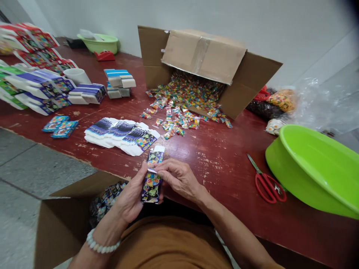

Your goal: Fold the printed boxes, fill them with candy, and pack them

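A red table point(224, 160), its paint chipped pale in places, is set against a plain, light wall point(263, 26) above a grey floor point(19, 194). Wrapped sweets point(193, 91) are spilled from a carton point(202, 54) onto the tabletop; at right, scissors point(266, 186) are laid beside a green basin point(276, 157). At the table's near edge, a small box point(153, 183) is clasped in the left hand point(130, 200) (a beaded bracelet point(102, 244) is worn at the wrist), while its white edge is pinched by the right hand point(178, 175). The box is printed black and purple, with bright round motifs, green figures and a white end flap.
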Motion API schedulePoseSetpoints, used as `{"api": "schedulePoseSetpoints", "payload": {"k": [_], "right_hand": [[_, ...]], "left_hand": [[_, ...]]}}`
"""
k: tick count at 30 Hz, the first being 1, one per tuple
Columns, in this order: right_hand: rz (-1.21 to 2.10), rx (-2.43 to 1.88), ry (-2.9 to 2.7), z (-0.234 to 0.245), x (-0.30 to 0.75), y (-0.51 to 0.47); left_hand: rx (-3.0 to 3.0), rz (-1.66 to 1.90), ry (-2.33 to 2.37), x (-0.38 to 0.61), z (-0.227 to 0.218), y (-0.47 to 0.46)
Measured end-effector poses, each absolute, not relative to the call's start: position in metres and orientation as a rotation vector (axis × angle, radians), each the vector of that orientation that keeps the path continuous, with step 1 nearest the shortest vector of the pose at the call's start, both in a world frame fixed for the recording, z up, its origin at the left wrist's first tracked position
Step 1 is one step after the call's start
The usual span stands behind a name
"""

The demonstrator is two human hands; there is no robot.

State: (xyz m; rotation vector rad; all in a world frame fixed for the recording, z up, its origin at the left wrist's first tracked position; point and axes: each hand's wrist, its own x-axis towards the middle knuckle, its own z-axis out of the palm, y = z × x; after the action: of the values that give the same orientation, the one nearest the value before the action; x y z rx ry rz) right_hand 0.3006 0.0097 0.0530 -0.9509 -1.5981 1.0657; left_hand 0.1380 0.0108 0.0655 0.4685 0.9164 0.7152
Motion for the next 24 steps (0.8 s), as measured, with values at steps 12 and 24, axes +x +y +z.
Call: {"api": "schedulePoseSetpoints", "payload": {"k": [12,24], "right_hand": [[1.538,-1.037,-1.226,0.054,0.296,0.022],[0.918,-1.219,-1.693,0.042,0.306,0.068]], "left_hand": [[0.498,0.863,1.004,0.138,0.066,0.009],[0.817,0.990,1.290,0.075,0.049,0.013]]}}
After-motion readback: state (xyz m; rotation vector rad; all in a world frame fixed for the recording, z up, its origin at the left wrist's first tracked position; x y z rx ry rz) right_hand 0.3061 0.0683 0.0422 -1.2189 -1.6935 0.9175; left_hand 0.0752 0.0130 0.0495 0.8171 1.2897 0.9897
